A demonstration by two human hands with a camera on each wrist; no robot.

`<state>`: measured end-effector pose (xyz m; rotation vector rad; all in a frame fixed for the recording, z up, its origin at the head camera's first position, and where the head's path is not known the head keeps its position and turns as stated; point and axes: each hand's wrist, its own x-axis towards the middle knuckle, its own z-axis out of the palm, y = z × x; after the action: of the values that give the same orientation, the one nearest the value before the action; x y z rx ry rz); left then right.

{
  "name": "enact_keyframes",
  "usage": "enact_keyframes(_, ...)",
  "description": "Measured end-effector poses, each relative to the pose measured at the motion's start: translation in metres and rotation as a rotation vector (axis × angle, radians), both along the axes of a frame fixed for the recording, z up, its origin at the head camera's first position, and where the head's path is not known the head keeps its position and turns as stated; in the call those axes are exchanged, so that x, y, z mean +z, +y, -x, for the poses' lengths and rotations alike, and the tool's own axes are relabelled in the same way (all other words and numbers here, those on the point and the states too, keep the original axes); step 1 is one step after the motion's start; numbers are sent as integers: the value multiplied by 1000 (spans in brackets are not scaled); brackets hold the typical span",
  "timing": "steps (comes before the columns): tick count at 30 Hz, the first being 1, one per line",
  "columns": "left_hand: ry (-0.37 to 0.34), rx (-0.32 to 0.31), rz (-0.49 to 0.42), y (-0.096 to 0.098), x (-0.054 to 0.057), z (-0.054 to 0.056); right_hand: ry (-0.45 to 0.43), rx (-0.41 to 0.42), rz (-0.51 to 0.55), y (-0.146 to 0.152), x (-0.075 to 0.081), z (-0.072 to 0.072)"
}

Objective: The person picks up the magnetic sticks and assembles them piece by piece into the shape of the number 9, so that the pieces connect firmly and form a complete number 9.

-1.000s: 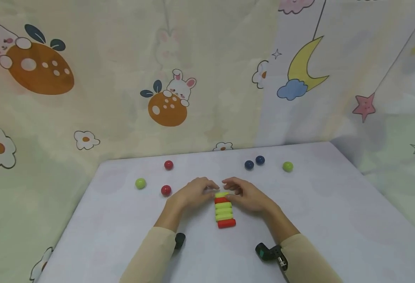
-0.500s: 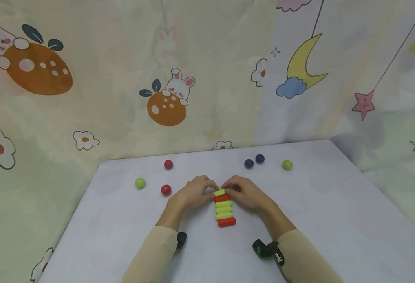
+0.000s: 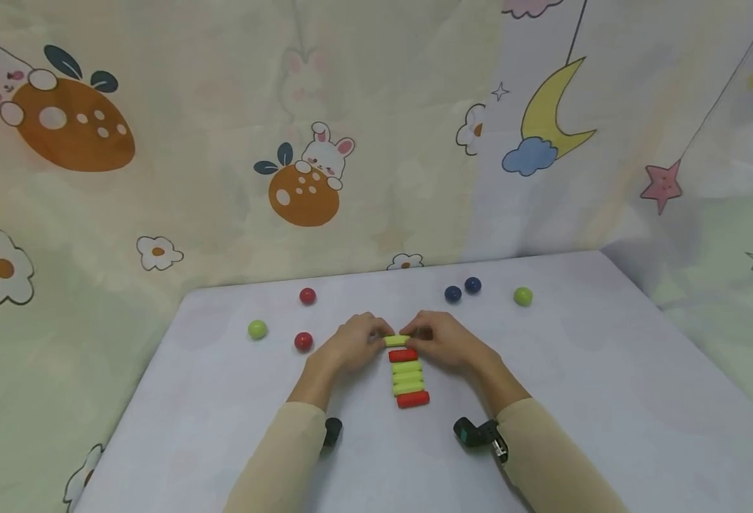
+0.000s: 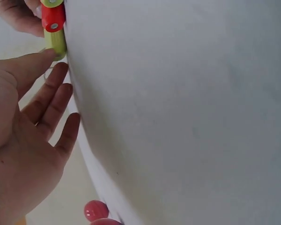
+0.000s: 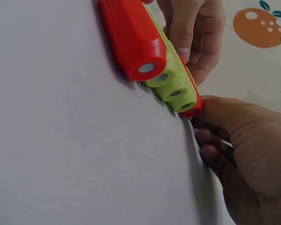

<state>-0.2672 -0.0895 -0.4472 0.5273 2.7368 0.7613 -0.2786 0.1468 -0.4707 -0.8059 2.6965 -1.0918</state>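
Observation:
Between the fingertips of both hands lies a yellow-green magnetic rod (image 3: pixel 396 341) at the far end of a row of rods. My left hand (image 3: pixel 350 345) pinches its left end, and the thumb shows on that end in the left wrist view. On the other end, the fingertips of my right hand (image 3: pixel 447 342) grip it. A narrow gap separates it from a red rod (image 3: pixel 403 355). Several yellow-green rods (image 3: pixel 407 377) follow side by side, closed off by a nearer red rod (image 3: pixel 412 400). Metal discs show in the rod ends in the right wrist view, where the held rod is hidden.
Left of the hands are two red balls (image 3: pixel 303 342) and a green ball (image 3: pixel 257 329). Two dark blue balls (image 3: pixel 453 294) and another green ball (image 3: pixel 523 296) sit towards the back right. A patterned cloth (image 3: pixel 382 142) hangs behind the white table (image 3: pixel 222 427).
Both hands have closed in on the far yellow-green rod. It tilted half a second ago, then shifted away from the red rod, leaving a gap. The other rods keep their order.

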Motion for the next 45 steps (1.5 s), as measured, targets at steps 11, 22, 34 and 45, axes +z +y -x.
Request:
enact_keyframes(11, -69, 27, -189, -16, -11, 11, -48, -40, 54, -4, -9, 11)
enact_keyframes(22, -147, -28, -243, -13, -2, 33, -69, -114, 68, -1, -6, 21)
enact_keyframes(34, -145, 0, -253, -11, -9, 39, -107, -154, 51, -3, -10, 26)
enact_keyframes(45, -113, 74, -267, -9, -11, 39, -103, -174, 46, -5, -7, 27)
